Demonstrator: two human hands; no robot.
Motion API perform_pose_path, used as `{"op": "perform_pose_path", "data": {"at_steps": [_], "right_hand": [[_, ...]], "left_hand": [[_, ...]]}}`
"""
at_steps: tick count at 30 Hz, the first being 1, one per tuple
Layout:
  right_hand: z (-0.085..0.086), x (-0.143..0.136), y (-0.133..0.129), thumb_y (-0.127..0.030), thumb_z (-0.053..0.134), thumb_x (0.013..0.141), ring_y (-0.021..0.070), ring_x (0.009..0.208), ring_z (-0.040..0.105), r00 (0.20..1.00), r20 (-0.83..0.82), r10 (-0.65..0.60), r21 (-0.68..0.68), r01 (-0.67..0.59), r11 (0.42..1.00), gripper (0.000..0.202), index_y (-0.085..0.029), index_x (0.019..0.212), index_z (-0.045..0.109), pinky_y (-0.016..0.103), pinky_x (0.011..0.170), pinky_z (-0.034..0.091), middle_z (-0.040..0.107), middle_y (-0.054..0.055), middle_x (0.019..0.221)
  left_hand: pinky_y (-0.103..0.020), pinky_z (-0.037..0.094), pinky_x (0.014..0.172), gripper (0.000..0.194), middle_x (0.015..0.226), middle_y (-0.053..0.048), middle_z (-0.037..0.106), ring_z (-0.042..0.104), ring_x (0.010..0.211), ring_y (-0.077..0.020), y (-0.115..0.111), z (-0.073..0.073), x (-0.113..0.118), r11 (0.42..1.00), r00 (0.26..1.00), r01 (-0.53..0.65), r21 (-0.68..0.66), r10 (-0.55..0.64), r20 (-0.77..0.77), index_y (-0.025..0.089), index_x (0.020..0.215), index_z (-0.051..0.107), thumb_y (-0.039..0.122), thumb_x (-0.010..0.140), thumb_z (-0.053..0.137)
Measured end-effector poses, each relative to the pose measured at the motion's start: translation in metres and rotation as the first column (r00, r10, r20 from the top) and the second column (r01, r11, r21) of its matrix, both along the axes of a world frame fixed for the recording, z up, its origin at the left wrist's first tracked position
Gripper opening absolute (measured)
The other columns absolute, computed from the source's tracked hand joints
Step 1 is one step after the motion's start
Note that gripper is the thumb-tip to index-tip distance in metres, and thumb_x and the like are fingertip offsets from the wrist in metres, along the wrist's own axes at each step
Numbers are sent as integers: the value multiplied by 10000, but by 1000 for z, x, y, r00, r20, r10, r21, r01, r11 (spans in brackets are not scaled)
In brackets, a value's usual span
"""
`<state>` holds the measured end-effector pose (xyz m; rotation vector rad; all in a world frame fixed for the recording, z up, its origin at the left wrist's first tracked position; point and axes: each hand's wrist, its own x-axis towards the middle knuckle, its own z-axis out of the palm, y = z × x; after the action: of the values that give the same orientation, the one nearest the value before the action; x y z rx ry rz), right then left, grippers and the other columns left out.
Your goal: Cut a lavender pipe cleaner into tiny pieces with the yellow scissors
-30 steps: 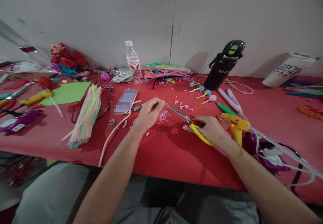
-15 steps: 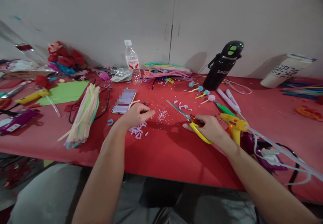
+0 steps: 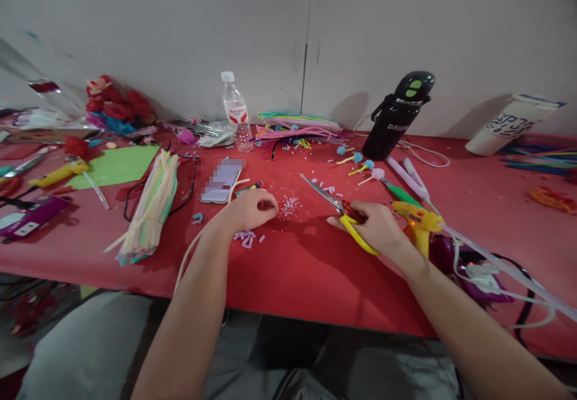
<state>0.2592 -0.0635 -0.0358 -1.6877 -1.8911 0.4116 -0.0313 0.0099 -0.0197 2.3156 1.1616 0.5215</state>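
Note:
My right hand (image 3: 376, 226) grips scissors (image 3: 327, 199) with yellow and red handles, their blades pointing up and left over the red table. Thumb and fingers of my left hand (image 3: 255, 209) meet in a pinch, forming a loop. Whether anything sits between the fingertips I cannot make out. Just right of that hand lies a scatter of tiny pale lilac bits (image 3: 289, 206). Short lilac pieces (image 3: 246, 238) are piled below it, and more lilac pieces (image 3: 331, 189) lie near the blades. A phone (image 3: 222, 181) lies behind my left wrist, beside a cream cable (image 3: 189, 253).
A bundle of pale pipe cleaners (image 3: 151, 208) lies left. A yellow glue gun (image 3: 419, 223) stands close to my right wrist. At the back are a plastic bottle (image 3: 237, 115), a black flask (image 3: 396, 121) and a white cup (image 3: 509, 125). Small pompom-topped sticks (image 3: 367, 166) lie behind the scissors.
My left hand has turned and its fingers have curled into a rounder pinch, shifting slightly right. The cream cable shows more beside the forearm. The scissors have barely moved.

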Motion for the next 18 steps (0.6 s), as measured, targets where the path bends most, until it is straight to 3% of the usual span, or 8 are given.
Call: {"op": "perform_pose_path", "data": {"at_steps": [5, 10, 13, 18], "right_hand": [[1, 0, 0, -534, 671, 680, 87, 544, 212, 1000, 4, -2, -2, 2, 1000, 518, -195, 573, 293, 219, 457, 197, 247, -59, 554], [2, 0, 0, -547, 655, 687, 88, 542, 207, 1000, 20, 0, 6, 0, 1000, 519, -195, 571, 292, 225, 456, 196, 249, -57, 544], [2, 0, 0, -560, 648, 686, 87, 540, 202, 1000, 17, -5, 11, 5, 1000, 529, -197, 569, 281, 228, 452, 188, 242, -56, 545], [3, 0, 1, -552, 648, 683, 83, 536, 205, 1000, 10, -7, 13, 7, 1000, 526, -193, 560, 285, 220, 445, 187, 242, -54, 547]], "left_hand": [[-260, 412, 737, 188, 801, -40, 678, 585, 763, -155, 0, 1, -2, 998, 988, -48, -38, 41, -150, 183, 727, 693, 253, 749, 519], [-262, 364, 597, 287, 659, -36, 621, 533, 602, -136, -1, 5, -7, 988, 964, -120, -98, 93, -249, 162, 579, 637, 328, 768, 499], [-264, 340, 567, 305, 589, -18, 575, 483, 550, -122, -1, 7, -9, 985, 966, -163, -57, 147, -213, 156, 556, 595, 332, 781, 488], [-256, 383, 648, 197, 713, -18, 637, 533, 663, -136, 1, 7, -9, 992, 990, -126, 25, 127, -67, 165, 679, 650, 274, 759, 507]]}}
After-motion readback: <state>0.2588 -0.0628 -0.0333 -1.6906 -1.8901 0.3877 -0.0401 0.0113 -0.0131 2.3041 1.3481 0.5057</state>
